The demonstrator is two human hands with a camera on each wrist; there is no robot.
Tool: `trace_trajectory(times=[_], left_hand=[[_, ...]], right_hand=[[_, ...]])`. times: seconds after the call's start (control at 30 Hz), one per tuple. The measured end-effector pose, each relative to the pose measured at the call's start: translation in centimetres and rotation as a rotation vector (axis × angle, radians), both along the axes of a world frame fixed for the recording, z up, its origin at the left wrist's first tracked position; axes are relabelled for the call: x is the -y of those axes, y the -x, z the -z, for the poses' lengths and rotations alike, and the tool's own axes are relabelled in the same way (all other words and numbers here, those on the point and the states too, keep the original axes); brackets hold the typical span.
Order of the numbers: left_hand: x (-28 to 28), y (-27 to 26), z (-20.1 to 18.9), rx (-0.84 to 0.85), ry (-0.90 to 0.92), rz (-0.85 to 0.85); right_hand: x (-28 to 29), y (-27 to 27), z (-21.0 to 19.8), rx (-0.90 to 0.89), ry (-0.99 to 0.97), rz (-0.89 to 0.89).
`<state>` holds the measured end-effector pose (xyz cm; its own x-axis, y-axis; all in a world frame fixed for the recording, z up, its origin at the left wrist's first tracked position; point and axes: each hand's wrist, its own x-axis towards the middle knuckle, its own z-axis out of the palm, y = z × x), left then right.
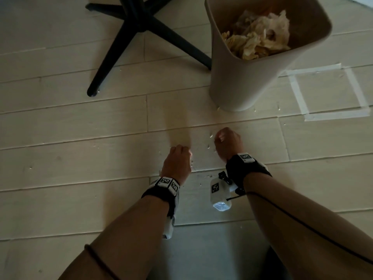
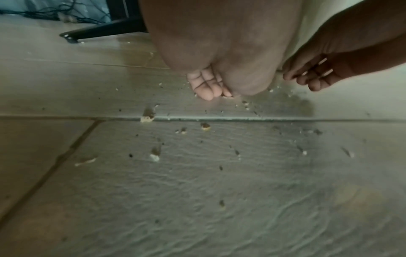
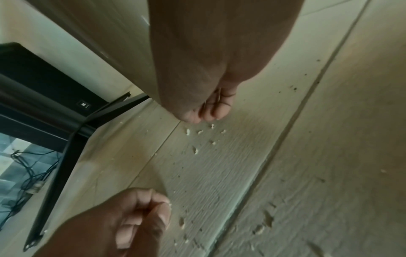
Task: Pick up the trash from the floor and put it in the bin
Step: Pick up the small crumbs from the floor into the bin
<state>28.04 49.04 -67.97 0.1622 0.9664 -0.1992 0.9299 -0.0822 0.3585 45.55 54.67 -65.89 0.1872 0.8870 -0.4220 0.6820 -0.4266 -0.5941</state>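
Observation:
Small pale crumbs (image 1: 211, 136) lie scattered over the light plank floor (image 1: 80, 126) in front of a beige bin (image 1: 238, 81). The bin holds crumpled paper (image 1: 260, 35). My left hand (image 1: 178, 156) is down at the floor with curled fingers, thumb pressed to the fingertips (image 2: 208, 92), pinching a tiny crumb (image 2: 227, 97). My right hand (image 1: 225, 140) is a little further ahead, nearer the bin. Its bunched fingertips (image 3: 209, 114) pinch a small bit beside more crumbs (image 3: 187, 131). More crumbs (image 2: 146, 119) lie closer to my left wrist.
A black star-shaped chair base (image 1: 139, 27) stands left of the bin, one leg reaching the bin's foot. A square of white tape (image 1: 355, 85) marks the floor to the bin's right. Cables (image 3: 28, 173) lie beyond the black legs.

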Motion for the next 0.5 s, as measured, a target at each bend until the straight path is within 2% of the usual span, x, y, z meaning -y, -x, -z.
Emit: trace_trajectory(times=[0.1,0.2,0.37,0.5], left_hand=[[-1.2,-0.2,-1.2,0.153,-0.009,-0.191],[-3.8,-0.8,-3.6,0.305,-0.163,-0.288],[-10.1,-2.4,-10.8,0.519,-0.540,-0.286],[-13.5,-4.4,-16.3,0.651,-0.760,-0.173]], right_hand=[[0.2,0.2,0.1,-0.023,-0.010,0.022],[0.7,0.7,0.3,-0.045,-0.004,0.053],[0.5,1.1,0.2,-0.034,-0.017,0.048],[0.8,1.0,-0.1,0.004,-0.048,0.039]])
